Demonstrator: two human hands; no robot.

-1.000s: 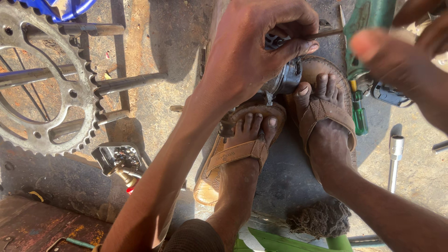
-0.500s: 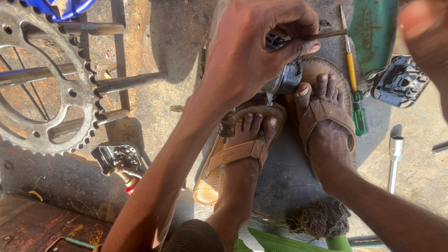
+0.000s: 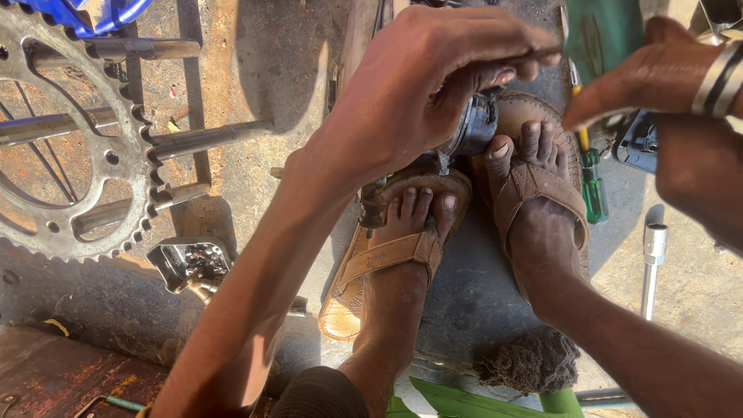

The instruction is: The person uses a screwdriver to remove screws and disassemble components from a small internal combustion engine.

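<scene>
My left hand (image 3: 433, 85) reaches forward over my feet, its fingers pinched shut on a thin metal rod (image 3: 546, 54). Under that hand sits a dark round metal engine part (image 3: 474, 128), held between my two brown sandals (image 3: 387, 255). My right hand (image 3: 681, 85), with rings on its fingers, curls over a grey metal part (image 3: 638, 139) at the top right. Its grip on that part is hidden. A green-handled screwdriver (image 3: 594, 186) lies just below that hand.
A large toothed sprocket (image 3: 70, 155) with metal bars fills the left side. A small shiny metal piece (image 3: 190, 267) lies beside my left forearm. A steel socket bar (image 3: 654, 263) lies at the right, and a dark rag wad (image 3: 530, 360) near my right ankle.
My right hand drew back to the top right corner, baring the grey metal part, and has now come back down over it. My left hand has stayed put.
</scene>
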